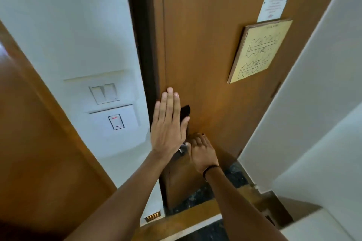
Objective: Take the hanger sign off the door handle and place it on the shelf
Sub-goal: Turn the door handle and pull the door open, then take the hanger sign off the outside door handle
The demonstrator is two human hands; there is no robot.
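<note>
Our left hand (168, 123) lies flat, fingers straight together, against the wooden door (205, 45); our right hand (201, 152) curls around the metal handle (182, 149).

Door handle (182, 149) — metallic, only small silvery part visible low on brown wooden door's left edge, rest hidden. Dark rectangular piece (185, 112) just above it, flat against door — hanger sign or lock plate, cannot tell.
</note>
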